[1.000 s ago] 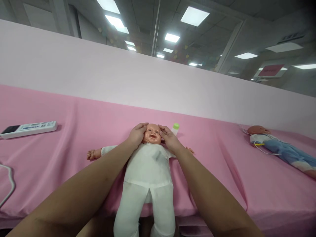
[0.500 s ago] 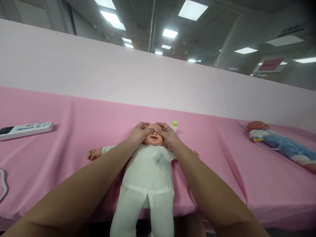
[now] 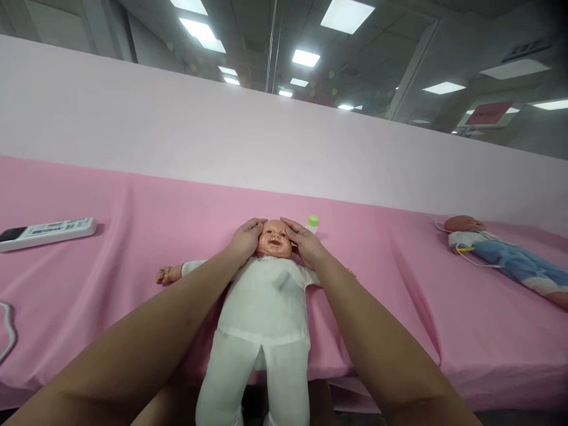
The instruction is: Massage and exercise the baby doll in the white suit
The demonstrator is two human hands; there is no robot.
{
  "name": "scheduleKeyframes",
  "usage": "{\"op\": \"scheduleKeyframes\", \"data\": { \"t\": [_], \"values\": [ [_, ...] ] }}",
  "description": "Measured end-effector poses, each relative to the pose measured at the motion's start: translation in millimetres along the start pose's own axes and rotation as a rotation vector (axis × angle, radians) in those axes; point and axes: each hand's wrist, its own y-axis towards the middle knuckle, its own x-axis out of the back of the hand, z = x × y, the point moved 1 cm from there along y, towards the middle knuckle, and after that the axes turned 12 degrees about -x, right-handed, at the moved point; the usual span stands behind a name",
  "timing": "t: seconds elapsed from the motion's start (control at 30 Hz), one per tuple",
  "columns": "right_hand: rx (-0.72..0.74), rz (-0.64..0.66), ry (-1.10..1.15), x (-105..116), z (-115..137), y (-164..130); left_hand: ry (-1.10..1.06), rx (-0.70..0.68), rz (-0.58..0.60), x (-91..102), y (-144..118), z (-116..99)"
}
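White-suited doll [image 3: 266,296] on pink sheet [image 3: 133,236], both hands cupped against its head, left hand [image 3: 245,241], right hand [image 3: 305,245].

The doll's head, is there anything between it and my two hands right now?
Nothing visible. The left hand and right hand rest directly on either side of the doll's head. The green-capped bottle stands behind the right hand, out of the way.

white-clad doll [image 3: 266,296] lying face-up

pink-draped table [image 3: 133,236] | pale pink partition [image 3: 177,136] | ceiling light panels [image 3: 346,15]
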Motion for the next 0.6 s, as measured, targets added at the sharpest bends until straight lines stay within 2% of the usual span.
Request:
{"op": "scheduleKeyframes", "data": {
  "t": [0.1, 0.2, 0.37, 0.6],
  "values": [
    [-0.111, 0.081, -0.021, 9.6, 3.7, -4.0, -0.027, 0.03, 0.009, -0.2, 0.5, 2.1],
    [-0.123, 0.111, -0.016, 12.7, 4.6, -5.3, -0.014, 0.016, 0.026, 2.3, 1.9, 3.9],
    [-0.098, 0.058, -0.035, 5.8, 3.9, -7.5, 0.012, -0.044, 0.093, 6.7, 3.8, 2.8],
    [-0.072, 0.013, -0.023, -2.1, 3.7, -8.6, -0.023, -0.046, 0.123, 6.4, 2.3, 2.2]
  ]
}}
